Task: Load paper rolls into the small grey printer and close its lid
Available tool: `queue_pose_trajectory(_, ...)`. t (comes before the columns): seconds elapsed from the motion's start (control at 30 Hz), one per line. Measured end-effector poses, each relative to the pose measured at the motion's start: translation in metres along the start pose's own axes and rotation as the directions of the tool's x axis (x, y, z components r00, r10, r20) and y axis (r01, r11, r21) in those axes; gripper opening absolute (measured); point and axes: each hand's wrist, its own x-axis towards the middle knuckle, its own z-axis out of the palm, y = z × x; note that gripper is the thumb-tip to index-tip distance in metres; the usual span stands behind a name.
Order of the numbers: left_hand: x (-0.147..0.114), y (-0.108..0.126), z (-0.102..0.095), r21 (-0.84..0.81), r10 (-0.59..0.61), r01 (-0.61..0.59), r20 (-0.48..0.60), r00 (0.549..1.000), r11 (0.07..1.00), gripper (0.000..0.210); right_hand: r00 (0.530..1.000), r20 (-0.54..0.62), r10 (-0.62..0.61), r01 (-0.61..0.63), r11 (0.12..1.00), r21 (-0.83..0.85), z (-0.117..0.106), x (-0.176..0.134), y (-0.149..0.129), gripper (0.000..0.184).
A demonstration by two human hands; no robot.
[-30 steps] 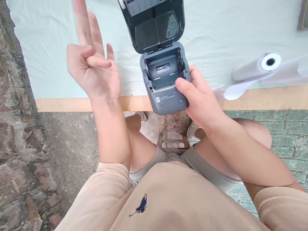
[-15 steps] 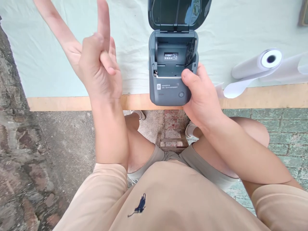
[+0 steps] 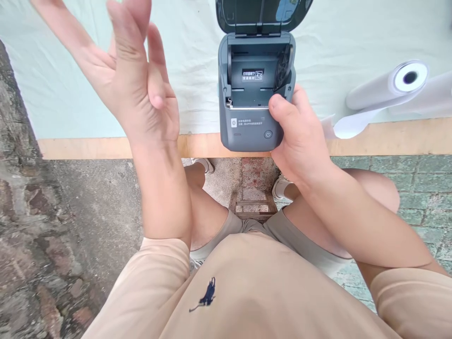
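Observation:
In my right hand (image 3: 303,136) is a dark blue-grey label printer (image 3: 247,132), tilted so that its inside faces me. My thumb presses its right edge, and the other fingers go behind it, mostly hidden. Its dark glossy lid (image 3: 243,19) is swung up, cut off by the top of the view. No roll shows in the paper compartment (image 3: 250,98), where a small instruction label sticks to the back wall. To the left, my left hand (image 3: 132,94) is raised above the table, palm side towards me. Nothing is in it; some fingers stretch out while others curl.
A roll of white paper (image 3: 369,92) lies on the right of the table, its loose end curling near the front edge. Pale cloth (image 3: 190,61) covers the table behind a bare wooden edge strip (image 3: 84,148). A rough stone wall (image 3: 21,226) stands at left.
My left hand has shifted slightly left and turned, its fingers spreading and changing position. My right hand keeps hold of the printer, which appears slightly higher and larger in view.

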Motion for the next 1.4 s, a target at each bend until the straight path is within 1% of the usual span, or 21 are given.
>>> queue_pose_trajectory(0.03, 0.001, 0.0, -0.002, -0.128, 0.03, -0.018, 0.094, 0.995, 0.992, 0.048, 1.0, 0.004, -0.001, 0.001, 1.0, -0.001, 0.0, 0.0, 0.0, 0.033)
queue_pose_trajectory(0.1, -0.001, -0.001, -0.006, -0.288, 0.103, -0.063, 0.124, 0.987, 0.956, 0.086, 1.0, 0.009, -0.003, 0.003, 1.0, -0.008, 0.0, 0.0, 0.001, 0.032)
queue_pose_trajectory(0.13, -0.004, -0.001, -0.008, -0.322, 0.111, -0.046, 0.187, 0.976, 0.946, 0.089, 1.0, 0.009, -0.002, 0.002, 1.0, -0.012, 0.0, 0.0, 0.001, 0.032)
queue_pose_trajectory(0.17, -0.007, -0.001, -0.009, -0.371, 0.14, -0.073, 0.157, 0.978, 0.926, 0.083, 1.0, 0.009, -0.002, 0.002, 1.0, -0.015, 0.0, 0.0, 0.001, 0.032)
queue_pose_trajectory(0.2, -0.011, -0.001, -0.009, -0.365, 0.119, -0.052, 0.162, 0.98, 0.93, 0.071, 1.0, 0.009, -0.001, 0.002, 1.0, -0.018, 0.0, 0.0, 0.0, 0.032)
queue_pose_trajectory(0.27, -0.019, 0.001, -0.008, -0.234, 0.042, -0.021, 0.083, 0.996, 0.972, 0.042, 1.0, 0.006, 0.004, -0.004, 1.0, -0.025, 0.001, 0.0, 0.0, 0.032)
queue_pose_trajectory(0.33, -0.025, 0.005, -0.006, -0.106, -0.033, 0.035, 0.022, 0.999, 0.994, 0.032, 1.0, 0.007, 0.01, -0.009, 1.0, -0.027, 0.001, -0.001, -0.001, 0.032)
queue_pose_trajectory(0.37, -0.026, 0.007, -0.006, -0.081, -0.059, 0.06, 0.014, 0.998, 0.995, 0.031, 1.0, 0.007, 0.01, -0.01, 1.0, -0.028, 0.001, -0.001, -0.001, 0.032)
queue_pose_trajectory(0.47, -0.024, 0.014, -0.006, -0.149, -0.142, 0.159, 0.118, 0.983, 0.976, 0.025, 1.0, 0.011, 0.005, -0.005, 1.0, -0.024, 0.001, -0.001, -0.001, 0.031)
queue_pose_trajectory(0.5, -0.023, 0.014, -0.007, -0.192, -0.159, 0.191, 0.169, 0.973, 0.963, 0.027, 1.0, 0.01, 0.004, -0.004, 1.0, -0.02, 0.001, -0.001, -0.001, 0.031)
queue_pose_trajectory(0.57, -0.019, 0.014, -0.007, -0.294, -0.103, 0.164, 0.213, 0.972, 0.942, 0.041, 1.0, 0.01, 0.006, -0.006, 1.0, -0.008, 0.001, -0.001, -0.001, 0.03)
queue_pose_trajectory(0.63, -0.017, 0.012, -0.007, -0.342, 0.014, 0.044, 0.164, 0.986, 0.939, 0.04, 1.0, 0.009, 0.008, -0.008, 1.0, -0.007, 0.001, -0.001, -0.001, 0.03)
queue_pose_trajectory(0.7, -0.018, 0.011, -0.006, -0.323, 0.065, -0.02, 0.127, 0.99, 0.946, 0.033, 1.0, 0.004, 0.007, -0.007, 1.0, -0.02, 0.001, -0.001, -0.001, 0.031)
queue_pose_trajectory(0.73, -0.019, 0.011, -0.007, -0.305, 0.063, -0.024, 0.122, 0.991, 0.952, 0.029, 1.0, 0.002, 0.003, -0.003, 1.0, -0.029, 0.001, -0.001, -0.001, 0.031)
queue_pose_trajectory(0.9, -0.017, 0.013, -0.014, -0.213, 0.015, 0.001, 0.072, 0.997, 0.977, 0.02, 1.0, 0.013, -0.002, 0.002, 0.999, -0.037, 0.0, -0.001, -0.001, 0.026)
queue_pose_trajectory(1.03, -0.007, 0.013, -0.021, -0.258, -0.096, 0.094, 0.005, 0.995, 0.962, 0.011, 1.0, 0.006, -0.013, 0.013, 1.0, -0.007, 0.0, 0.0, -0.001, 0.026)
queue_pose_trajectory(1.17, -0.003, 0.017, -0.023, -0.286, -0.17, 0.137, -0.092, 0.981, 0.948, 0.023, 1.0, -0.008, -0.018, 0.018, 1.0, -0.008, 0.0, 0.0, 0.0, 0.026)
queue_pose_trajectory(1.23, -0.001, 0.018, -0.024, -0.231, -0.208, 0.186, -0.073, 0.975, 0.955, 0.029, 1.0, 0.002, -0.018, 0.018, 1.0, -0.003, 0.0, 0.001, 0.0, 0.025)
queue_pose_trajectory(1.3, 0.003, 0.016, -0.026, -0.118, -0.237, 0.232, -0.029, 0.971, 0.966, 0.027, 1.0, 0.004, -0.015, 0.015, 1.0, -0.009, -0.001, 0.001, 0.0, 0.026)
queue_pose_trajectory(1.33, 0.005, 0.014, -0.028, -0.049, -0.241, 0.238, -0.051, 0.969, 0.97, 0.029, 1.0, 0.003, -0.012, 0.012, 1.0, -0.015, -0.001, 0.002, 0.0, 0.026)
queue_pose_trajectory(1.4, 0.009, 0.011, -0.031, 0.064, -0.228, 0.236, -0.114, 0.967, 0.97, 0.044, 1.0, -0.004, -0.012, 0.012, 1.0, -0.027, -0.001, 0.002, 0.0, 0.028)
